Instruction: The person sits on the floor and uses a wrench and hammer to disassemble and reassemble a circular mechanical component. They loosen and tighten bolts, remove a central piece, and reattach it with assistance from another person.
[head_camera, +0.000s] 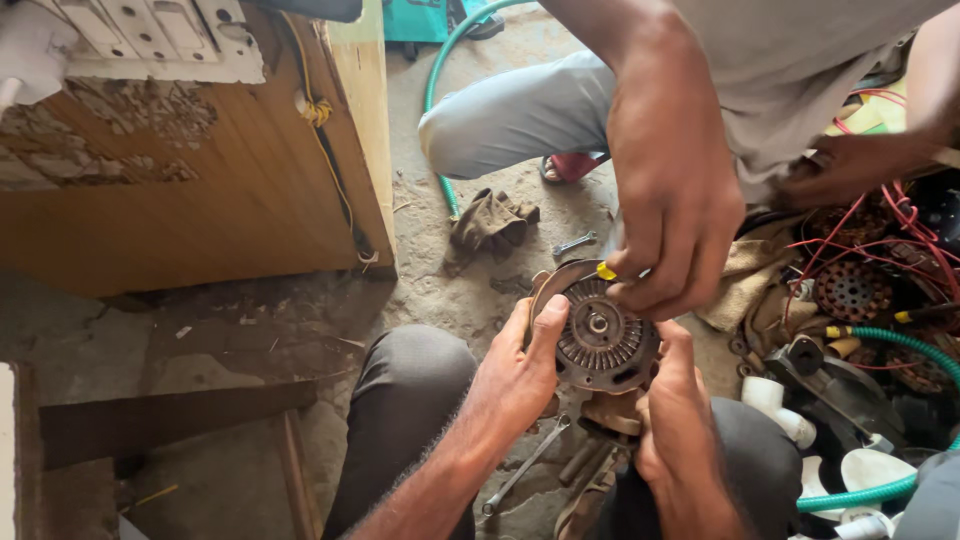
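Bare forearms, no sleeves; dark grey trousers (400, 420) over knees.

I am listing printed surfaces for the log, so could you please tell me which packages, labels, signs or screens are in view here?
None show clearly.
Nearest candidate: white switch panel, top left on the wooden cabinet, rectangular, no readable face.
Teal box-like thing, top centre, cut off, kind unclear.

The co-worker's hand (670, 215) at upper right hides the tip of the yellow-handled tool (607, 271); the frame's top edge cuts off that person's upper body. The round motor part's (600, 335) underside is hidden.
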